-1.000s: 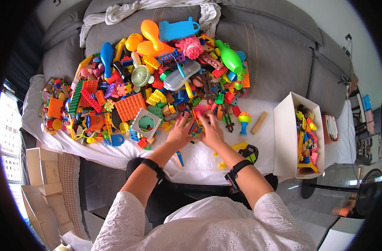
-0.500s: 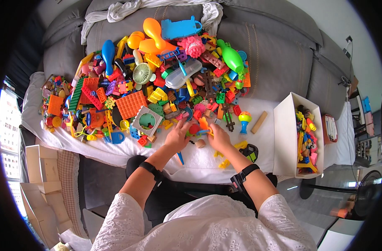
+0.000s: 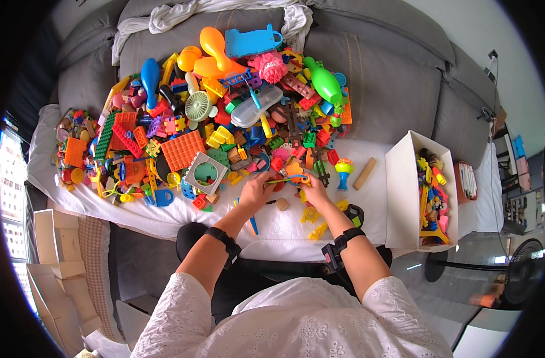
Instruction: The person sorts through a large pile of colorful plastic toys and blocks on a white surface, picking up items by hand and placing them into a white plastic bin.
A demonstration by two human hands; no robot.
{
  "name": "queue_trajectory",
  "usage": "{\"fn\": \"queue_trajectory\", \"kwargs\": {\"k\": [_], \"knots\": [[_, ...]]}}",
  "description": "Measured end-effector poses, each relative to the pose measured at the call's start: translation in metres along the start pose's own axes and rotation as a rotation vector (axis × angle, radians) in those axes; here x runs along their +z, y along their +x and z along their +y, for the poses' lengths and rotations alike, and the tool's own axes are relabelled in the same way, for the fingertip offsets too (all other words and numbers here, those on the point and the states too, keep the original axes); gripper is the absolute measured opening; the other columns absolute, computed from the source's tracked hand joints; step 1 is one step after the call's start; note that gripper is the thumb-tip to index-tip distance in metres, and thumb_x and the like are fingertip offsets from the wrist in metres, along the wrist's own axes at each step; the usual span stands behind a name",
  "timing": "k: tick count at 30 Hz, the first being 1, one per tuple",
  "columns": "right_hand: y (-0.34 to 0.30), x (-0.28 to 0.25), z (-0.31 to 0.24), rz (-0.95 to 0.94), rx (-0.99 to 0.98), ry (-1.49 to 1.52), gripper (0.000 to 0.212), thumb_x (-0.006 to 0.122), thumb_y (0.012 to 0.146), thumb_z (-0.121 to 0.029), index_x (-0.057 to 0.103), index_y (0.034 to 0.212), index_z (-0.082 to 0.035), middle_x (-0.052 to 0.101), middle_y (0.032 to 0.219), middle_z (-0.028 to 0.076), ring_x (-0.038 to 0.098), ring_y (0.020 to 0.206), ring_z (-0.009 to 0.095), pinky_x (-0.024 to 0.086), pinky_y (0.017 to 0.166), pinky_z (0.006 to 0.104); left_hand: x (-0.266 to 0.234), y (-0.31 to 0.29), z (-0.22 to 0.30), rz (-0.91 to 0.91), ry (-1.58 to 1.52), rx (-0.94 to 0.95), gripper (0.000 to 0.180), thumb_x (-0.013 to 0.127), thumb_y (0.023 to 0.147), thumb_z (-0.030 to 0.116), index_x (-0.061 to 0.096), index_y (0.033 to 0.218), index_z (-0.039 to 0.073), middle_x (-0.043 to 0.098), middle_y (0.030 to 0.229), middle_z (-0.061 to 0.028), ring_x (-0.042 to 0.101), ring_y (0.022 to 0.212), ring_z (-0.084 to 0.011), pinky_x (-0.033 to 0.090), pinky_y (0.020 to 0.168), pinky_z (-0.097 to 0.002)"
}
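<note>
My left hand (image 3: 259, 191) is closed in a pinch at the front edge of the toy pile, at the end of a thin greenish strip whose kind is unclear. My right hand (image 3: 313, 191) pinches a small orange and blue toy piece (image 3: 296, 177), close to the strip. Below the hands, a small wooden block (image 3: 282, 204) lies on the white cloth. A blue pointed stick (image 3: 253, 225) rests beside my left forearm. Yellow plastic pieces (image 3: 311, 215) and a black and green toy part (image 3: 355, 215) lie near my right forearm.
A big heap of mixed toys (image 3: 183, 146) covers the cloth-covered sofa seat. To the right stand a white box (image 3: 400, 191) holding toys and a red container (image 3: 467, 192). A blue and yellow toy (image 3: 343, 173) and a wooden stick (image 3: 365, 173) lie between heap and box.
Both hands have lifted slightly and rolled inward, bringing the orange and blue piece between them. The thin greenish strip now shows at my left fingertips. The whole view has shifted a little.
</note>
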State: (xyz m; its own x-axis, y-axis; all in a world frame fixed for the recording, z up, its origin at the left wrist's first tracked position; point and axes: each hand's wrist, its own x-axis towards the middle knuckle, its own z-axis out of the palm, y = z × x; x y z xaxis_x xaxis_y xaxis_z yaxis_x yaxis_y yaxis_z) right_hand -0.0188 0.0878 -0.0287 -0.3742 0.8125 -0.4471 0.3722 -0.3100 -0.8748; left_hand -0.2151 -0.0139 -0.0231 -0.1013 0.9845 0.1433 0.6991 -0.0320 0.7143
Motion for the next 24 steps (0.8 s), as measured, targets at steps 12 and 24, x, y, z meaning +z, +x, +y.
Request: {"fn": "queue_trajectory", "kwargs": {"k": [12, 24], "knots": [[0.006, -0.033, 0.038, 0.286, -0.117, -0.226, 0.024, 0.059, 0.092, -0.014, 0.059, 0.115, -0.009, 0.068, 0.088, 0.012, 0.071, 0.068, 0.02, 0.052, 0.048, 0.0338, 0.015, 0.025, 0.029, -0.234, 0.199, -0.194, 0.05, 0.075, 0.077, 0.019, 0.051, 0.121, 0.015, 0.045, 0.121, -0.0125, 0.057, 0.103, -0.0388, 0.051, 0.082, -0.0458], [-0.003, -0.057, 0.037, 0.103, 0.068, 0.261, 0.029, 0.059, 0.09, -0.011, 0.057, 0.119, -0.013, 0.066, 0.1, 0.002, 0.07, 0.077, 0.015, 0.057, 0.043, 0.0314, 0.006, 0.025, 0.023, -0.046, 0.125, -0.177, 0.028, 0.052, 0.092, 0.02, 0.06, 0.119, 0.019, 0.068, 0.099, -0.0167, 0.067, 0.09, -0.033, 0.053, 0.075, -0.0407]]}}
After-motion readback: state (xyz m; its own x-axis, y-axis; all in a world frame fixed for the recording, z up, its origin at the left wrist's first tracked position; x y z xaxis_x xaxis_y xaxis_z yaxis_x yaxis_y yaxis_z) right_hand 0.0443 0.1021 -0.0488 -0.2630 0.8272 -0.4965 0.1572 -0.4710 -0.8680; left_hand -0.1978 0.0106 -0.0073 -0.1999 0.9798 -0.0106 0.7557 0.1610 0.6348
